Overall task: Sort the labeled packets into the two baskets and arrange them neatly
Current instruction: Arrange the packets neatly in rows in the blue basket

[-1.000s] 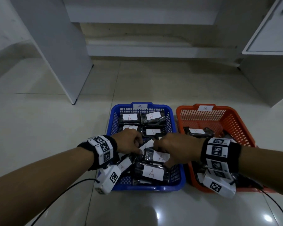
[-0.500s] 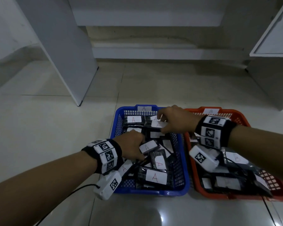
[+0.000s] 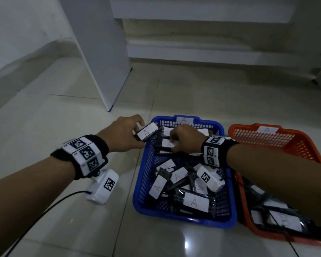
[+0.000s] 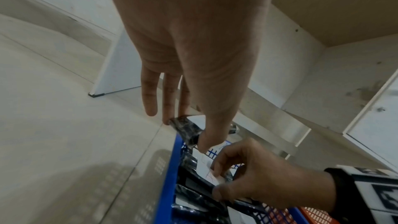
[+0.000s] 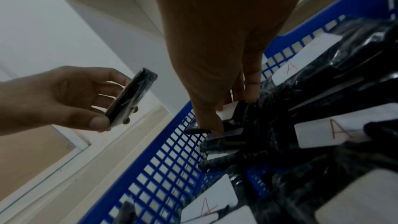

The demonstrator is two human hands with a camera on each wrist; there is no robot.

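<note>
Glossy black film wraps the A-labelled packet [image 3: 148, 133] pinched in the left hand [image 3: 121, 135] over the blue basket's [image 3: 140, 184] far-left rim; light, slippery, best held by its edges. Right hand [image 3: 185, 139] fingertips pinch another packet [image 3: 167, 143] inside. Orange basket [image 3: 289, 143] sits rightmost.

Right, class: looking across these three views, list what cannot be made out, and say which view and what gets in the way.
- Labels in the orange basket: head view, the right forearm and dim blur hide them.
- Label of the packet under the right hand: head view, fingers cover part; the right wrist view shows only dark wrap.
- Letter on the held packet in the left hand: edge-on in the right wrist view.
- Orange basket's near corner: cut off by the head view's edge.
</note>
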